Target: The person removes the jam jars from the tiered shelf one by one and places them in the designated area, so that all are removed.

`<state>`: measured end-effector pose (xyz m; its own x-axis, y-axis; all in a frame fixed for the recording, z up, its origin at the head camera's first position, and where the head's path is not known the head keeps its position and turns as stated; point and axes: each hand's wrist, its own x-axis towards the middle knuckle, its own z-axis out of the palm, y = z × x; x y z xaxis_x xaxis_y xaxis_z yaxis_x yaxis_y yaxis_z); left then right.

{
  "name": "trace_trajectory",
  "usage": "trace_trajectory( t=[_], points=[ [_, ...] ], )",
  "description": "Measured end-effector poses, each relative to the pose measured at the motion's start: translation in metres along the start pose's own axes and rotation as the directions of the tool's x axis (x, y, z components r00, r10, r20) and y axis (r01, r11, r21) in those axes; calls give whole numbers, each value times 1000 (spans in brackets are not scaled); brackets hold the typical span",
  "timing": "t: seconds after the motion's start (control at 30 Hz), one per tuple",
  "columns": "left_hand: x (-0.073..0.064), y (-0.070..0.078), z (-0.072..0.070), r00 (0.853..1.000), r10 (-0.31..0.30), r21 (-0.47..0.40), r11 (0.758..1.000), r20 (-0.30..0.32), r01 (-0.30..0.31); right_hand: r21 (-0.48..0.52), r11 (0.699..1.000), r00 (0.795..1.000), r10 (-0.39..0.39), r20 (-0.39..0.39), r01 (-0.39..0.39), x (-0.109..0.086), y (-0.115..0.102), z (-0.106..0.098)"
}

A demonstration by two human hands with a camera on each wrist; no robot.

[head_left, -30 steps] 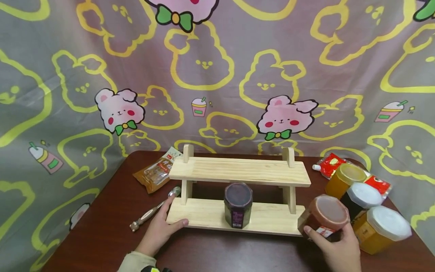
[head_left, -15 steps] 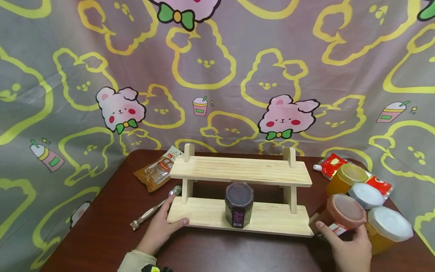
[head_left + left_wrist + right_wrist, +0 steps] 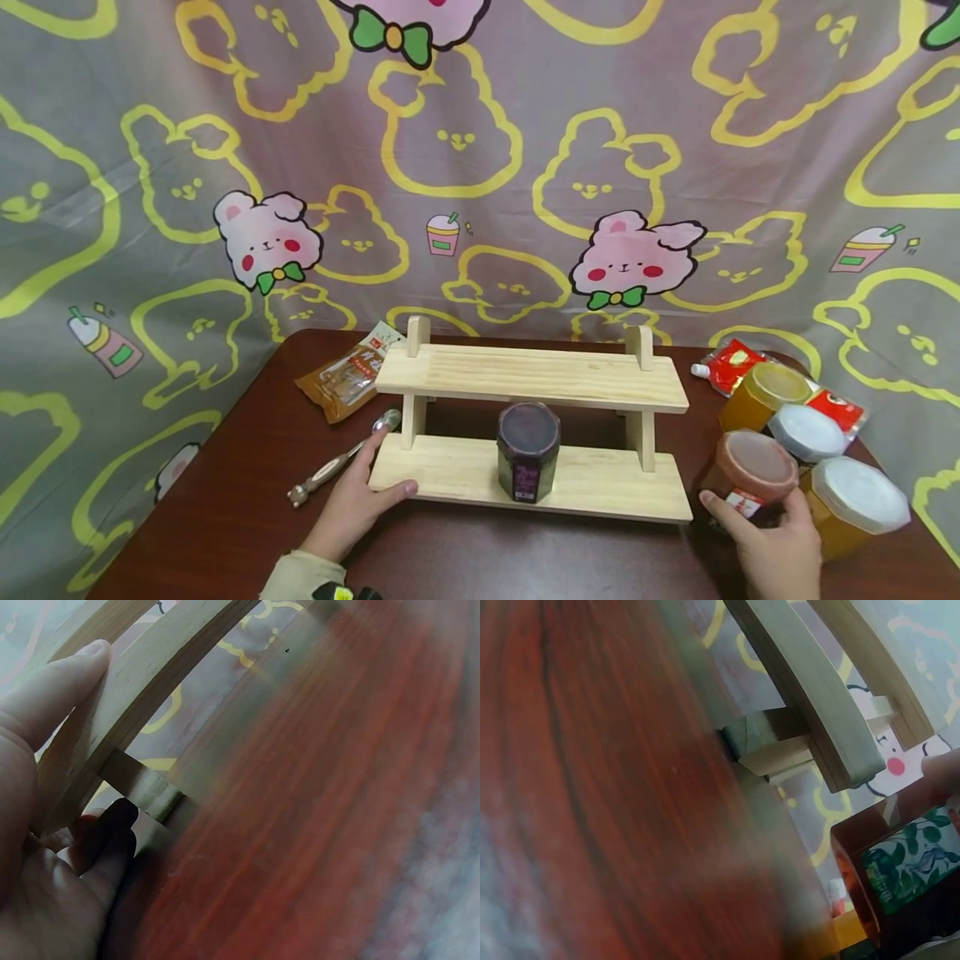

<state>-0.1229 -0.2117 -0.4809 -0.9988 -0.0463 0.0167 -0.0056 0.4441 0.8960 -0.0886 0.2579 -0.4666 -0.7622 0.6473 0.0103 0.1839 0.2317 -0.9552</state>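
A two-tier wooden shelf (image 3: 525, 373) stands at the middle of the table. My left hand (image 3: 354, 502) grips the left end of its lower board; in the left wrist view the thumb (image 3: 64, 686) lies over the board and the other fingers are curled below it. On that lower board sits a dark purple jar (image 3: 528, 450), upright near the middle. Just off the board's right end, my right hand (image 3: 783, 542) holds a reddish-brown jar (image 3: 759, 458), thumb on its near side. A leafy label (image 3: 915, 859) shows on this jar in the right wrist view.
Right of the held jar stand a white-lidded amber jar (image 3: 855, 504), another white-lidded jar (image 3: 806, 429) and a yellow-lidded jar (image 3: 765, 392). A red spouted pouch (image 3: 729, 367) lies behind them. At left are a brown food packet (image 3: 341, 387) and a spoon (image 3: 322, 477).
My right hand has moved the reddish-brown jar rightward, from overlapping the lower board's right end to beside it, among the other jars. My left hand keeps its grip on the shelf.
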Motion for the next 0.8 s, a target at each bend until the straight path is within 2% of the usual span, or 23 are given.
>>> trace_trajectory(
  t=[0.1,0.23,0.6,0.73,0.8],
  points=[
    [1,0,0,1000,-3,-1,1000,2,3,4,1000,999,25,35,-25,4,4,1],
    [2,-1,0,1000,-2,1,1000,0,2,7,999,998,51,42,-52,6,7,2],
    [0,4,-1,1000,8,23,1000,2,-8,163,984,997,64,48,-71,7,9,3],
    [0,2,-1,1000,-3,9,1000,-2,3,162,985,997,53,52,-61,9,11,4],
    [0,1,0,1000,-2,5,1000,-5,2,130,990,998,44,55,-51,9,13,4]
  ],
)
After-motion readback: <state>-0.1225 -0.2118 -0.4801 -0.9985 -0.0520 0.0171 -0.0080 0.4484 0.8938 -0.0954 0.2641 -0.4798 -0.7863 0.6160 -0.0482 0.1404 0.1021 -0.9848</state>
